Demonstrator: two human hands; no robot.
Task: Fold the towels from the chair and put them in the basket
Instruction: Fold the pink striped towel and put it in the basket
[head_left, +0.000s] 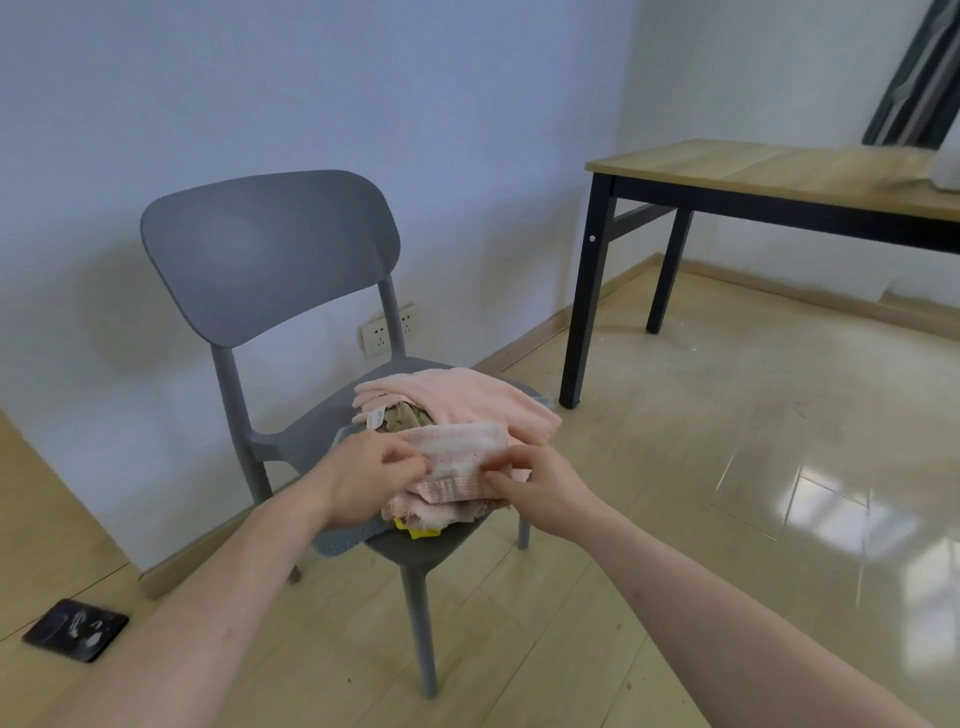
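A grey plastic chair stands by the wall with a heap of towels on its seat. A pink waffle-weave towel lies on top at the front. My left hand pinches its left edge and my right hand pinches its right edge. Behind it lie a smooth pink towel and an olive towel with a white tag. A yellow cloth and a grey-blue one peek out beneath. No basket can be made out with certainty.
A wooden table with black legs stands to the right, a white object at its far edge. A small dark mat lies on the floor at the left. Wall sockets sit behind the chair.
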